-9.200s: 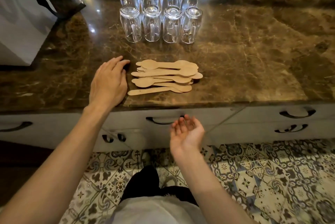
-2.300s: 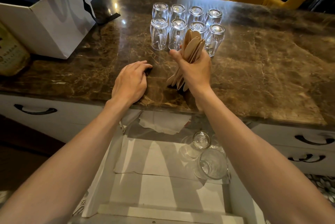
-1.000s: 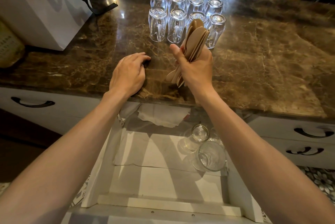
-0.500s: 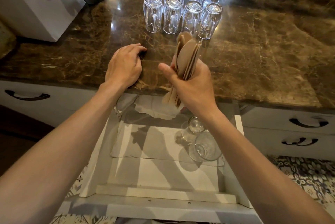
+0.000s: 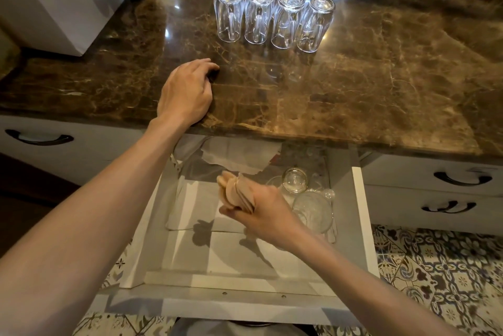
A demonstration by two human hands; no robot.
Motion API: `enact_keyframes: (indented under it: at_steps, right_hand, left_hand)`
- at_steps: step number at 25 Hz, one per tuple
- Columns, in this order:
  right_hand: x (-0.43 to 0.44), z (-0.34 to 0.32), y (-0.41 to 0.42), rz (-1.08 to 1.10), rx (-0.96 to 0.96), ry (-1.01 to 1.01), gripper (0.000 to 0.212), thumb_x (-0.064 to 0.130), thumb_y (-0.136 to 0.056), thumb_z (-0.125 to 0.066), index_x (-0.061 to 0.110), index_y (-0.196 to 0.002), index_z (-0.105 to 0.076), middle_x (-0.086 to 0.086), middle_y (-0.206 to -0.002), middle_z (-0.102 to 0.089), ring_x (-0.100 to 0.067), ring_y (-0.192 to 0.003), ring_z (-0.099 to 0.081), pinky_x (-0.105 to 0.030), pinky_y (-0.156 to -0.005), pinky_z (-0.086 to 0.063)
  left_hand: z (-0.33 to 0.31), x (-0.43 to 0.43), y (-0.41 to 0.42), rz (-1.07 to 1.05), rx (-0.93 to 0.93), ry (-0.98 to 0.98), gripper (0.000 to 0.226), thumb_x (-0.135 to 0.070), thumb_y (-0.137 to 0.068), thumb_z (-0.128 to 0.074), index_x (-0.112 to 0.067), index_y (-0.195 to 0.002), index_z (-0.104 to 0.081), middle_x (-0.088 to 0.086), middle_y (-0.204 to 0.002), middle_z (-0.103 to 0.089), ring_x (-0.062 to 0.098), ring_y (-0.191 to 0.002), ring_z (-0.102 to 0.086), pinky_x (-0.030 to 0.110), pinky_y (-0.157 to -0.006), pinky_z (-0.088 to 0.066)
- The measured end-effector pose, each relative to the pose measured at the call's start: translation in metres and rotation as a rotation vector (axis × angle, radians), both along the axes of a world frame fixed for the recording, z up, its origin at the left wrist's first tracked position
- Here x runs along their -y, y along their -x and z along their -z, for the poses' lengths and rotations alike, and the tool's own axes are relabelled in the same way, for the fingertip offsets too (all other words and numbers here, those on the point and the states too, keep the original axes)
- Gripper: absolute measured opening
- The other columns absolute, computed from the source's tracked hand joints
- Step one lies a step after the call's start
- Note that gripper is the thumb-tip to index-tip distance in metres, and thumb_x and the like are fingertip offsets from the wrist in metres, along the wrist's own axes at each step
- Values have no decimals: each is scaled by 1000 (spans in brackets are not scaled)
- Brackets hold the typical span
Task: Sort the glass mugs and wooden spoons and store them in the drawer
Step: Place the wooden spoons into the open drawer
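My right hand (image 5: 261, 213) grips a bundle of wooden spoons (image 5: 234, 192) above the middle of the open white drawer (image 5: 360, 216); the spoon bowls stick out to the left of my fingers. My left hand (image 5: 186, 90) rests palm down on the brown marble counter (image 5: 381, 85), near its front edge. Several glass mugs (image 5: 273, 6) stand upside down in two rows at the back of the counter.
Glassware (image 5: 304, 199) lies in the drawer's right part and crumpled white paper (image 5: 239, 156) at its back. A white bag (image 5: 54, 0) stands on the counter's left. Shut drawers with dark handles (image 5: 462, 179) flank the open one. Patterned floor tiles (image 5: 435, 267) lie below.
My right hand has carried the spoon bundle down from above the counter edge into the open drawer, tilting it to the left. My left hand has stayed on the counter.
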State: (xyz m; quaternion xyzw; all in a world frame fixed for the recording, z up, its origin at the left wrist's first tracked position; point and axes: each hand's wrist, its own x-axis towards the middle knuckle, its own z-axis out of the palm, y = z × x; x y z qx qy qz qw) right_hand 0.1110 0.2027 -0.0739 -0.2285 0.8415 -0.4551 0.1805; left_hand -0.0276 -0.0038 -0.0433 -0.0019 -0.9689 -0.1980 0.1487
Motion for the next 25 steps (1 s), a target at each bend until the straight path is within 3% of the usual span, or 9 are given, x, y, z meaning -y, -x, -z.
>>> enact_keyframes:
  at_steps: [2, 6, 12, 16, 25]
  right_hand:
    - [-4, 18, -7, -104, 51, -177, 20, 36, -81, -67, 26, -94, -55, 6, -92, -68, -15, -82, -61, -30, -69, -47]
    - [-17, 49, -19, -269, 148, -396, 18, 30, -82, -62, 20, -90, -48, -6, -95, -66, -27, -85, -60, -34, -70, -46]
    - [-38, 69, -20, -391, 182, -538, 33, 39, -85, -62, 13, -102, -52, -11, -100, -66, -28, -87, -60, -34, -70, -44]
    - [-46, 79, -29, -467, 199, -612, 37, 41, -87, -61, 9, -104, -52, -14, -101, -65, -29, -88, -59, -28, -65, -35]
    - [-86, 87, -27, -532, 317, -768, 24, 30, -89, -60, 13, -104, -52, -10, -105, -61, -23, -90, -55, -29, -71, -38]
  left_hand:
    - [-1, 1, 0, -3, 2, -5, 39, -16, -94, -37, -19, -127, -55, -1, -138, -51, 18, -128, -43, 35, -109, -28]
    - [-3, 0, -1, 5, 4, -11, 39, -16, -94, -36, -19, -129, -54, 0, -139, -51, 18, -129, -42, 35, -110, -27]
    - [-5, 7, 0, -4, 14, -12, 39, -18, -94, -36, -21, -129, -54, -1, -139, -50, 18, -129, -42, 36, -110, -28]
    - [-3, 1, -3, 1, 20, -15, 39, -19, -95, -35, -21, -129, -53, 0, -140, -49, 18, -129, -42, 37, -110, -28]
    - [-2, -1, -6, -2, 31, -14, 39, -18, -95, -35, -20, -130, -52, 0, -141, -48, 20, -129, -41, 37, -110, -29]
